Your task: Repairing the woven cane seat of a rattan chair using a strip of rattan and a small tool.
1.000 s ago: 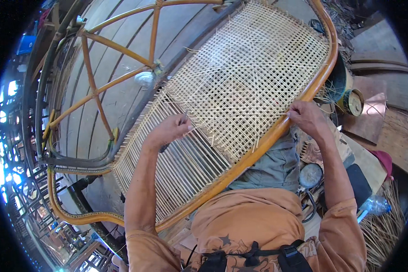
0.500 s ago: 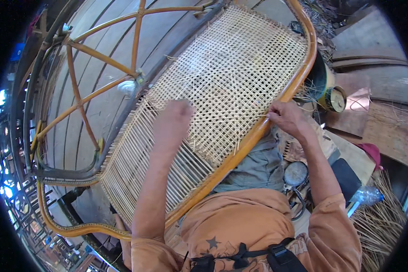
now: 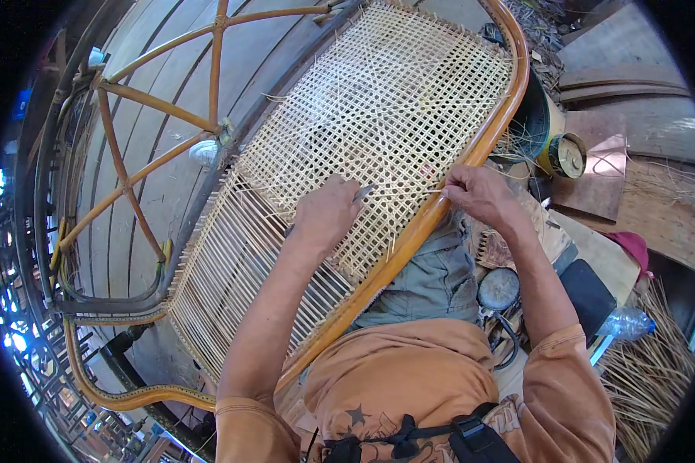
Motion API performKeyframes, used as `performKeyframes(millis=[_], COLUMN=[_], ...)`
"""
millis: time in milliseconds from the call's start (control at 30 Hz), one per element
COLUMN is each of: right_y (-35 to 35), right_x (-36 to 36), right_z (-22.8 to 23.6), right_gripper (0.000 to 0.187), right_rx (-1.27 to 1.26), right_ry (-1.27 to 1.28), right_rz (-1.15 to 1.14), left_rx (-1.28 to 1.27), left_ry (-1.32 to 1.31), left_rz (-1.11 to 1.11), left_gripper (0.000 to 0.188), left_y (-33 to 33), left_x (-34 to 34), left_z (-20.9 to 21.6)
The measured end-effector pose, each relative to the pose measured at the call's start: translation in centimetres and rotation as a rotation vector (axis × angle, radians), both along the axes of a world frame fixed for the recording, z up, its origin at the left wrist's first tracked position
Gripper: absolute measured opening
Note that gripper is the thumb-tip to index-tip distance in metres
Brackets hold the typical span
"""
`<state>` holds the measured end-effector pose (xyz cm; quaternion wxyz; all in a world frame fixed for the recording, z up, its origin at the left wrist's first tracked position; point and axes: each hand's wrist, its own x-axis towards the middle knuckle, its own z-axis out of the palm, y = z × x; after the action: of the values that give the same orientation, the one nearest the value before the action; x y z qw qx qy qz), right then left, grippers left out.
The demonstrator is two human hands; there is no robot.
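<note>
A chair frame of bent, varnished rattan lies across my lap, filled with a woven cane panel (image 3: 394, 100). Its upper part is an open lattice; parallel cane strands (image 3: 239, 270) run through the lower left part. My left hand (image 3: 326, 212) is closed around a small pointed tool (image 3: 365, 190), its grey metal tip showing past the fingers, just above the weave. By the rattan rail (image 3: 409, 251) on the right, my right hand (image 3: 479, 193) pinches a thin pale cane strand at the panel's edge. The fingertips partly hide that strand.
Crossed rattan poles (image 3: 131, 179) of another frame stand at the left over floorboards. To the right are a yellow-rimmed can (image 3: 570, 154), wooden boards (image 3: 664, 216), a plastic bottle (image 3: 629, 324) and a bundle of loose cane (image 3: 649, 378). A round grey tin (image 3: 499, 288) sits beside my leg.
My left hand has moved right and slightly down over the weave, and the pointed tool now shows in it. My right hand has shifted slightly left, staying by the rail. The view has shifted a little.
</note>
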<state>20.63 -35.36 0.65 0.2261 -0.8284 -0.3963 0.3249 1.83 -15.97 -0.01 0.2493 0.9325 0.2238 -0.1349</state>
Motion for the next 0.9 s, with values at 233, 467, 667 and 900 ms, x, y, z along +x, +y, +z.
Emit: performKeyframes(millis=[233, 467, 667, 900], right_y=[0.3, 0.0, 0.1, 0.3], right_x=[-0.2, -0.1, -0.3, -0.4], right_z=[0.3, -0.1, 0.4, 0.2], right_gripper=[0.021, 0.021, 0.021, 0.02], right_rx=[-0.012, 0.015, 0.014, 0.018], right_ry=[-0.001, 0.004, 0.022, 0.028], right_rz=[-0.005, 0.0, -0.011, -0.025], left_rx=[-0.056, 0.013, -0.239, -0.441], left_ry=[-0.139, -0.101, 0.089, 0.087], left_rz=[0.039, -0.027, 0.126, 0.116], left_gripper=[0.02, 0.019, 0.034, 0.039], left_y=[-1.0, -1.9, -0.3, 1.1], left_x=[0.6, 1.2, 2.8, 2.9], left_z=[-0.3, -0.3, 0.2, -1.5])
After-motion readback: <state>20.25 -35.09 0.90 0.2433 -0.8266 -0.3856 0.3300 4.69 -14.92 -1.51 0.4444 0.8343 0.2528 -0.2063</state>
